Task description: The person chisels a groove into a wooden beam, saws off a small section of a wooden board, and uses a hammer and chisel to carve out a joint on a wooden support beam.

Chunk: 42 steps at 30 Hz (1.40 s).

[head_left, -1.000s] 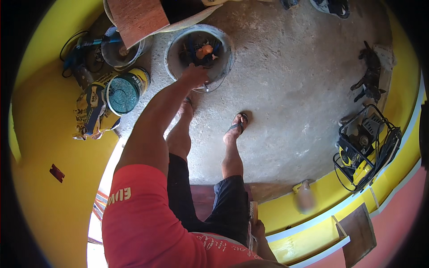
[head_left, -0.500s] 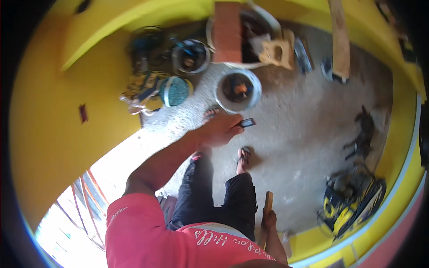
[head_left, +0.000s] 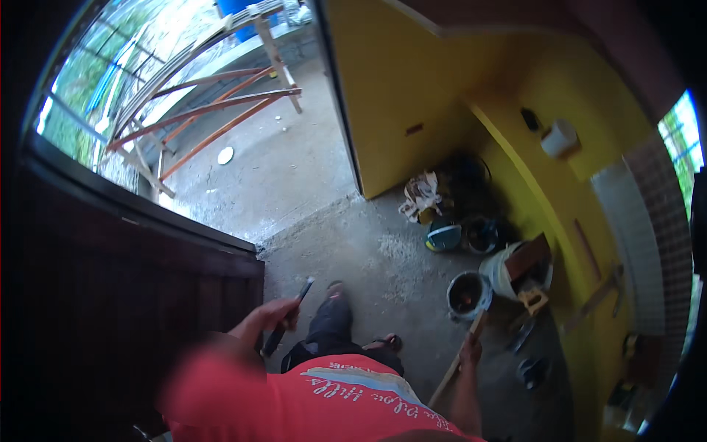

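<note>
My left hand is closed around a slim dark hand tool with a pale tip, held upright at a slant beside my left leg. Its exact kind is hard to make out. On the other side, my right hand grips a narrow wooden strip near its upper end. The strip slants down toward my body, and its lower end is hidden by my shirt. Beyond the strip's top stands a bucket with dark contents, apart from my hand as far as I can tell.
A dark door stands at the left. Past the doorway is a wooden frame outdoors. Along the yellow wall are a larger tub, a handsaw, a green-topped container and a pale cloth.
The view has swung left toward the doorway, so the buckets now lie at the right. My left hand has come back from over the floor to beside my leg, still holding the tool.
</note>
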### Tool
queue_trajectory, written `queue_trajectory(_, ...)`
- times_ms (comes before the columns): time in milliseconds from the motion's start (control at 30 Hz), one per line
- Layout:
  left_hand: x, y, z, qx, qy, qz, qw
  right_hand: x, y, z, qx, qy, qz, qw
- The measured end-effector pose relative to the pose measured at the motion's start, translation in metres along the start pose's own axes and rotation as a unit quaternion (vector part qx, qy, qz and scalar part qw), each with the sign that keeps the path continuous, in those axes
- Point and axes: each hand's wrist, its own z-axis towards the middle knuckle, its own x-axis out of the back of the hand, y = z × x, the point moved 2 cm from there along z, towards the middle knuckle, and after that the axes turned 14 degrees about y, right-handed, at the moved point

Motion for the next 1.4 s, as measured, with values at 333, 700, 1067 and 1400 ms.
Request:
queue_trajectory(333, 0.164, -0.129, 0.047, 0.027, 0.093, -0.009, 0.995, -0.22, -0.356, -0.115, 0.016, -0.173, 0.095, 0.98)
queue_trajectory(700, 0.295, 0.141, 0.133, -0.144, 0.102, -0.089, 0.98, -0.385, -0.648, -0.226, 0.219, -0.24, 0.059, 0.944)
queue_trajectory(1067, 0.41, 0.272, 0.216, -0.128, 0.177, 0.125, 0.968, -0.516, -0.944, -0.171, 0.206, -0.253, 0.116, 0.938)
queue_trajectory(1400, 0.5, 0.501, 0.385, -0.359, 0.206, 0.336, 0.846, -0.638, -1.135, -0.058, 0.185, -0.2, 0.036, 0.961)
